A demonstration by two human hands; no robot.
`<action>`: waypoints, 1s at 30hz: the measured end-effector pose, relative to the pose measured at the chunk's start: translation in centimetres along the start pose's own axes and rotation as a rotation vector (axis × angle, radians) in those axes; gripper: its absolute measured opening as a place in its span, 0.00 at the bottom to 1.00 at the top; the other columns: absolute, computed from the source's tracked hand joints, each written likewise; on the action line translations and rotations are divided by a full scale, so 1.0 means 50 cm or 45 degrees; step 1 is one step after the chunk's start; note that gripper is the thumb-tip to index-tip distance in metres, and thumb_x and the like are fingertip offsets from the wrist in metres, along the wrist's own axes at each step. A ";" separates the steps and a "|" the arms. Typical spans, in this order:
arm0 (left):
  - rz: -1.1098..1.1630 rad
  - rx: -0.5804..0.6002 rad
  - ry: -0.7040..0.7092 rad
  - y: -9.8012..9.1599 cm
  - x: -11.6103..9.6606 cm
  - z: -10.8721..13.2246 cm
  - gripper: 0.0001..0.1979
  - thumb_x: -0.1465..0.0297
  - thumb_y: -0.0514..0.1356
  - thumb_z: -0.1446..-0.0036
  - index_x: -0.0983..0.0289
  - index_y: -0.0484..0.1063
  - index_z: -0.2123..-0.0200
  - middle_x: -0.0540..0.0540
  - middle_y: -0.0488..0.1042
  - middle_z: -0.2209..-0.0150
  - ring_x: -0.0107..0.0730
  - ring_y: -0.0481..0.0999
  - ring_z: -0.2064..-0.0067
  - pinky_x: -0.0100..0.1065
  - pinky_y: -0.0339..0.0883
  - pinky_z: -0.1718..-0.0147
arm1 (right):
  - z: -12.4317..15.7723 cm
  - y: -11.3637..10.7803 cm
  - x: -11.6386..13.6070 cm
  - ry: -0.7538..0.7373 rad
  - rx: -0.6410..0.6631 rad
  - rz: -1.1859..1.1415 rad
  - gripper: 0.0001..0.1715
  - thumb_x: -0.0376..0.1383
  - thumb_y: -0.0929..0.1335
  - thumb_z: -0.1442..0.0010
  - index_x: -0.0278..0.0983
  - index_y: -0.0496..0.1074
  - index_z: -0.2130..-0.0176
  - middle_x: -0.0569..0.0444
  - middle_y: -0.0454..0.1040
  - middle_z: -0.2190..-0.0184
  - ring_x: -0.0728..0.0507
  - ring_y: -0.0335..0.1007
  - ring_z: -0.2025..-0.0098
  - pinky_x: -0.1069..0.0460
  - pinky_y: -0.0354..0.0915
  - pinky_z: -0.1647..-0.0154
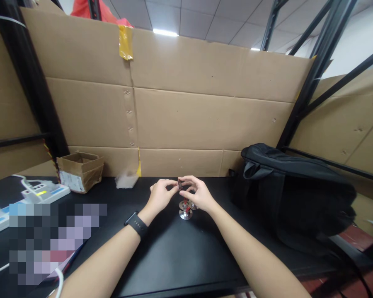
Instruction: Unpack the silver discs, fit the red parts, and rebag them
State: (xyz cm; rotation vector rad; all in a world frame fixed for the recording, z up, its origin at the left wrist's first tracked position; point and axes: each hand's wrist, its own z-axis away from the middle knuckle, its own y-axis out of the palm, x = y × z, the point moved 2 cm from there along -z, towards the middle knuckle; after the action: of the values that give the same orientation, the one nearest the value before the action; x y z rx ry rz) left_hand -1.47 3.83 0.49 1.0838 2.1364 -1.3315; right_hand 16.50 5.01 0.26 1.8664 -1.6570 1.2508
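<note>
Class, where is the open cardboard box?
In the head view, the open cardboard box stands at back left on the table, between the white power strip and translucent packet.

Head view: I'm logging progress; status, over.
Left hand and right hand pinching small dark disc. Silver round metal pieces with red bits just below. Black fabric bag off right, not blocking.

a black tabletop (174, 260) is seen. shiny metal pieces (185, 214) with red parts are set near its middle. the right side is taken up by a black bag (311, 203); at the left, white power strips (54, 192), an opened cardboard box (93, 176) and a clear plastic packet (126, 181) are placed.
</note>
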 end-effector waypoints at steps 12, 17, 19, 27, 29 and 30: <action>-0.212 -0.062 0.135 -0.003 -0.013 0.009 0.07 0.63 0.61 0.41 0.54 0.81 0.64 0.51 0.82 0.60 0.42 0.72 0.50 0.43 0.57 0.52 | -0.001 0.003 -0.012 0.088 -0.027 -0.109 0.26 0.39 0.78 0.52 0.40 0.73 0.53 0.47 0.77 0.48 0.40 0.76 0.52 0.50 0.72 0.61; -0.278 -0.103 0.172 -0.004 -0.025 0.016 0.07 0.66 0.61 0.40 0.55 0.81 0.65 0.51 0.82 0.60 0.42 0.71 0.51 0.43 0.54 0.55 | 0.000 0.005 -0.014 0.182 -0.060 -0.223 0.20 0.42 0.79 0.55 0.38 0.73 0.64 0.45 0.78 0.50 0.41 0.78 0.57 0.46 0.74 0.56; -0.270 -0.113 0.178 -0.003 -0.028 0.017 0.07 0.66 0.61 0.40 0.55 0.80 0.65 0.52 0.82 0.60 0.42 0.71 0.51 0.42 0.55 0.56 | -0.001 0.004 -0.013 0.206 -0.069 -0.269 0.21 0.43 0.80 0.56 0.37 0.73 0.67 0.44 0.78 0.50 0.41 0.79 0.57 0.43 0.73 0.52; -0.297 -0.140 0.187 -0.003 -0.036 0.019 0.07 0.64 0.59 0.38 0.56 0.78 0.66 0.51 0.80 0.61 0.41 0.70 0.52 0.41 0.53 0.58 | -0.002 -0.004 -0.001 0.207 -0.091 -0.312 0.17 0.45 0.78 0.52 0.36 0.78 0.67 0.46 0.79 0.54 0.39 0.79 0.55 0.42 0.73 0.48; -0.312 -0.130 0.194 -0.003 -0.037 0.020 0.07 0.64 0.59 0.38 0.56 0.78 0.65 0.52 0.80 0.60 0.42 0.70 0.51 0.41 0.53 0.57 | -0.003 -0.007 -0.004 0.200 -0.098 -0.267 0.15 0.45 0.76 0.48 0.36 0.79 0.67 0.46 0.79 0.54 0.40 0.79 0.57 0.43 0.73 0.49; -0.325 -0.124 0.207 -0.002 -0.038 0.021 0.07 0.64 0.59 0.38 0.56 0.78 0.65 0.52 0.79 0.60 0.42 0.69 0.51 0.41 0.53 0.57 | -0.003 -0.009 -0.006 0.189 -0.101 -0.244 0.14 0.45 0.76 0.47 0.36 0.80 0.67 0.46 0.79 0.55 0.40 0.79 0.57 0.43 0.73 0.49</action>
State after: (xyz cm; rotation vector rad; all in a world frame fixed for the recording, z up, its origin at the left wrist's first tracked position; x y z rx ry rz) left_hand -0.43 2.11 1.31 0.9333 2.5009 -1.2671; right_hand 16.86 5.43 0.22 1.7908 -1.3951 1.1953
